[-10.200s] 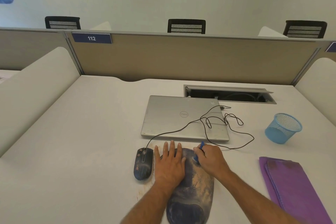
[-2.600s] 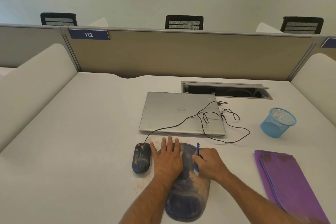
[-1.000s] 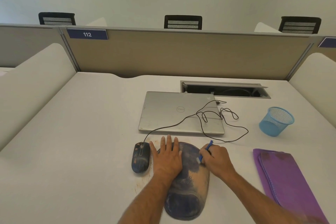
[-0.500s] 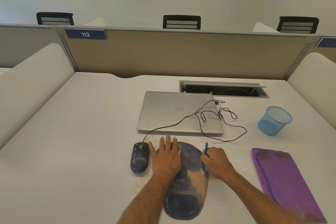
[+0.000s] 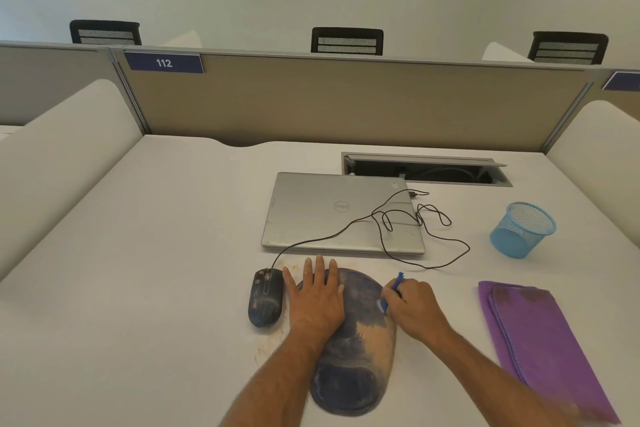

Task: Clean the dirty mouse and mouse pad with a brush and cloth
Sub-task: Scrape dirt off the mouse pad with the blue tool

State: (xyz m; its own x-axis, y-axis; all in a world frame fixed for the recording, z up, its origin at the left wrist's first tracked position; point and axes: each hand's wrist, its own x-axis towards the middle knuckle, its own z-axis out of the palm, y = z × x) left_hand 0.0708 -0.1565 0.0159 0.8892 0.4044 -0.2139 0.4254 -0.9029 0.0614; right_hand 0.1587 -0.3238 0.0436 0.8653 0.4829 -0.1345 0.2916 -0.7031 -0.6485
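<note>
The left hand (image 5: 317,298) lies flat, fingers spread, on the mouse pad (image 5: 356,354); the right hand (image 5: 414,308) grips the brush (image 5: 391,293) at the pad's right edge; the mouse (image 5: 265,298) sits just left of the pad

A white desk (image 5: 166,253) carries a closed silver laptop (image 5: 332,215), a stained wired mouse (image 5: 265,298), a dirty blue mouse pad (image 5: 360,357), a folded purple cloth (image 5: 540,347) and a blue mesh cup (image 5: 523,229).

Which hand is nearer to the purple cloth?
Right. The right hand, holding the blue brush, is beside the purple cloth; the left hand lies flat on the mouse pad, farther away.
</note>
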